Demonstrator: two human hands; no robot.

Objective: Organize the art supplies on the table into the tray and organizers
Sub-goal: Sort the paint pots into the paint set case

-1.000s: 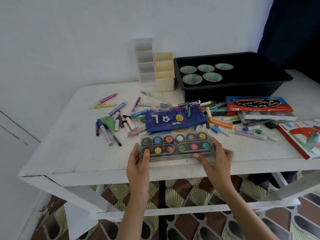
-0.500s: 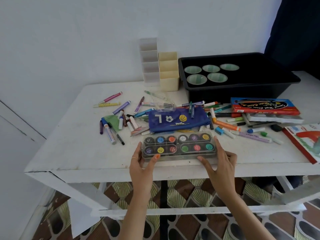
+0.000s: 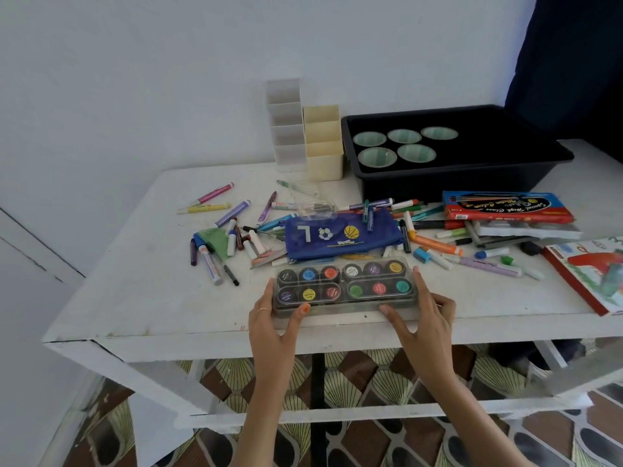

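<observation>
A clear box of paint pots (image 3: 344,286) lies near the front edge of the white table (image 3: 141,298). My left hand (image 3: 273,320) grips its left end, thumb on the front edge. My right hand (image 3: 426,316) grips its right end, fingers along the side. Behind it lies a blue pencil pouch (image 3: 340,235) amid several scattered markers (image 3: 232,214). At the back stand a black tray (image 3: 472,170) holding several green cups (image 3: 377,156), a cream organizer (image 3: 323,143) and a clear organizer (image 3: 286,126).
A red box of colours (image 3: 505,206) lies right of the pouch, over some flat packs. A colouring book (image 3: 593,273) lies at the right edge. A wall stands behind the table. A dark curtain (image 3: 573,62) hangs at the back right.
Both hands stay on the paint box, which has barely shifted on the table. The camera view has drifted a little to the left.
</observation>
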